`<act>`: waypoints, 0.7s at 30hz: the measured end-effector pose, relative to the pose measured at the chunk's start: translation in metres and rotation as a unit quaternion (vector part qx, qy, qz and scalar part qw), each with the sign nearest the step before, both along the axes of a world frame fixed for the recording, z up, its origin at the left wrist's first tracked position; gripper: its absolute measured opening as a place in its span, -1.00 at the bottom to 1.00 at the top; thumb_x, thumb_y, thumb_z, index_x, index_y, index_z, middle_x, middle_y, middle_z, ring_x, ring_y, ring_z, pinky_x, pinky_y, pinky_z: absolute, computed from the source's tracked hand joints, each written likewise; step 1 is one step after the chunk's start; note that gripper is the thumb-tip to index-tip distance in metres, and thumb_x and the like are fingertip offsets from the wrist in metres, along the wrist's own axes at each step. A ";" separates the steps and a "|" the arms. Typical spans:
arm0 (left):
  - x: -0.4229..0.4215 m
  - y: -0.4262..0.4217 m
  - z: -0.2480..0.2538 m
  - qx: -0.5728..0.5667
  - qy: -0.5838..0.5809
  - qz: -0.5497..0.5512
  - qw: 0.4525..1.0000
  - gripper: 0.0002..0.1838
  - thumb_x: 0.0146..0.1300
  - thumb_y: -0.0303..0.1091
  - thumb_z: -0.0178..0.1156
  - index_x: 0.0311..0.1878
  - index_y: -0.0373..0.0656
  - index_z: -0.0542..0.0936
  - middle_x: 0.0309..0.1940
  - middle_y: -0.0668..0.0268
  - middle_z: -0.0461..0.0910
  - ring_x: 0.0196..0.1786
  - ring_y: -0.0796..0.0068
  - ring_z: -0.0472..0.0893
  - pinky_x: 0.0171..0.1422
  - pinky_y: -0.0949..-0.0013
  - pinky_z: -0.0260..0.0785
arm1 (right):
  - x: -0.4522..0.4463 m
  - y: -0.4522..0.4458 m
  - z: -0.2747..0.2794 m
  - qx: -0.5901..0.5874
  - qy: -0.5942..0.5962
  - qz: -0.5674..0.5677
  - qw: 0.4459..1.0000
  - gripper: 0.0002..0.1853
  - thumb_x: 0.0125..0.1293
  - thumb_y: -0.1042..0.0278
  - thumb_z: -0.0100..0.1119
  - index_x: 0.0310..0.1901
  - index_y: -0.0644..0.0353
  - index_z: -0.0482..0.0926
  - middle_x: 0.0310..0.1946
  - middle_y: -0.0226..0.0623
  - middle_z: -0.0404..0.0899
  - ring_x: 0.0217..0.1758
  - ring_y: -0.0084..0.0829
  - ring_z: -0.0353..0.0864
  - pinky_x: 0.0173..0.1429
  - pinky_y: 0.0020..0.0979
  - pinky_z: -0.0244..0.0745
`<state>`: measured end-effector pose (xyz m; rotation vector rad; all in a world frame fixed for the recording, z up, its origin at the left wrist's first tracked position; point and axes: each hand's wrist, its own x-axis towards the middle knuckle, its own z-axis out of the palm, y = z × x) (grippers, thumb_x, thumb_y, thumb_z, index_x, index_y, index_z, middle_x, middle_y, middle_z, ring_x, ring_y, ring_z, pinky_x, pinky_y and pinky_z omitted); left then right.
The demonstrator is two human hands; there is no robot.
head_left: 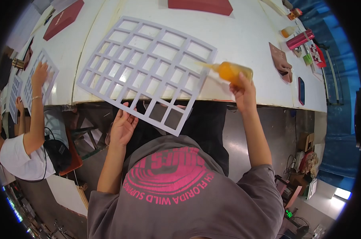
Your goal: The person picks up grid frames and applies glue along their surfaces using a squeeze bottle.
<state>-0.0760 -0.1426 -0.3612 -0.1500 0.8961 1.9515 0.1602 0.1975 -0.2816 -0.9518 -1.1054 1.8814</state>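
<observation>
A pale lilac grid frame with many rectangular openings lies tilted on the white table, its near corner jutting past the table edge. My left hand grips the frame's near edge, with the fingertips partly behind it. In my right hand is a squeeze bottle of orange-yellow liquid, held sideways with its narrow nozzle pointing left over the frame's right side. The nozzle is blurred, so I cannot tell whether it touches the frame.
A dark red box lies at the far edge of the white table. To the right are a brown pouch, a phone and a pink flask. At left, another person handles similar grids near a red box.
</observation>
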 end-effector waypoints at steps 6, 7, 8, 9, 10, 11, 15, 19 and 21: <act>-0.002 -0.007 0.002 0.023 0.010 -0.043 0.999 -0.54 0.35 -0.38 0.06 0.31 0.00 0.30 0.19 0.24 0.44 0.14 0.45 0.49 0.11 0.32 0.43 | 0.000 0.064 -0.001 0.113 -0.070 -0.098 0.986 -0.54 0.19 0.26 0.29 -0.04 0.34 0.31 -0.30 -0.17 0.51 -0.45 -0.42 0.56 -0.36 -0.49 0.48; -0.001 -0.007 0.001 0.021 0.006 -0.045 0.999 -0.53 0.35 -0.38 0.06 0.31 0.00 0.29 0.20 0.23 0.43 0.13 0.45 0.49 0.11 0.32 0.43 | 0.001 0.065 -0.001 0.118 -0.077 -0.097 0.985 -0.53 0.19 0.26 0.30 -0.03 0.34 0.30 -0.30 -0.16 0.51 -0.45 -0.42 0.56 -0.36 -0.49 0.48; -0.001 -0.008 0.002 0.018 0.002 -0.047 0.999 -0.53 0.35 -0.37 0.05 0.32 0.00 0.29 0.21 0.23 0.41 0.13 0.45 0.50 0.11 0.32 0.43 | 0.002 0.065 0.001 0.122 -0.084 -0.095 0.984 -0.51 0.18 0.26 0.30 -0.02 0.35 0.29 -0.30 -0.15 0.51 -0.45 -0.41 0.56 -0.36 -0.48 0.49; 0.000 -0.009 0.002 0.015 -0.003 -0.049 0.999 -0.53 0.35 -0.37 0.05 0.32 0.00 0.28 0.23 0.22 0.40 0.12 0.45 0.50 0.11 0.32 0.44 | 0.004 0.065 0.001 0.125 -0.091 -0.093 0.984 -0.50 0.18 0.27 0.31 -0.02 0.36 0.28 -0.30 -0.13 0.50 -0.45 -0.41 0.56 -0.36 -0.48 0.49; 0.000 -0.009 0.002 0.019 -0.004 -0.052 0.998 -0.52 0.35 -0.37 0.05 0.33 -0.01 0.27 0.23 0.21 0.40 0.13 0.44 0.50 0.11 0.32 0.45 | 0.007 0.063 0.001 0.121 -0.089 -0.081 0.985 -0.49 0.16 0.27 0.32 -0.02 0.37 0.27 -0.31 -0.12 0.51 -0.47 -0.41 0.56 -0.37 -0.49 0.48; -0.001 -0.009 0.001 0.023 -0.007 -0.055 0.998 -0.52 0.35 -0.38 0.05 0.33 -0.01 0.26 0.23 0.21 0.39 0.13 0.42 0.50 0.11 0.33 0.45 | 0.012 0.059 0.001 0.118 -0.087 -0.069 0.987 -0.49 0.15 0.28 0.32 -0.02 0.38 0.26 -0.32 -0.11 0.51 -0.48 -0.40 0.56 -0.39 -0.49 0.48; -0.004 -0.011 -0.006 0.041 -0.004 -0.072 0.997 -0.50 0.35 -0.38 0.04 0.34 -0.02 0.25 0.23 0.20 0.39 0.14 0.40 0.49 0.11 0.31 0.47 | 0.036 0.026 -0.001 0.097 -0.084 -0.002 0.992 -0.54 0.14 0.31 0.31 -0.06 0.36 0.31 -0.35 -0.13 0.52 -0.51 -0.41 0.56 -0.42 -0.49 0.47; -0.002 -0.005 0.001 0.020 -0.005 -0.049 0.999 -0.51 0.34 -0.36 0.08 0.32 -0.02 0.27 0.16 0.18 0.46 0.04 0.41 0.56 0.08 0.32 0.48 | 0.050 -0.031 0.009 0.049 -0.092 0.048 0.993 -0.59 0.16 0.33 0.28 -0.06 0.32 0.35 -0.32 -0.18 0.54 -0.53 -0.44 0.55 -0.47 -0.53 0.44; -0.003 -0.004 0.000 0.032 -0.013 -0.052 0.998 -0.54 0.35 -0.37 0.06 0.31 -0.03 0.28 0.14 0.19 0.47 0.08 0.39 0.55 0.09 0.32 0.47 | 0.056 -0.056 0.007 0.022 -0.095 0.071 0.993 -0.59 0.16 0.33 0.27 -0.05 0.31 0.34 -0.31 -0.18 0.54 -0.53 -0.44 0.56 -0.48 -0.53 0.44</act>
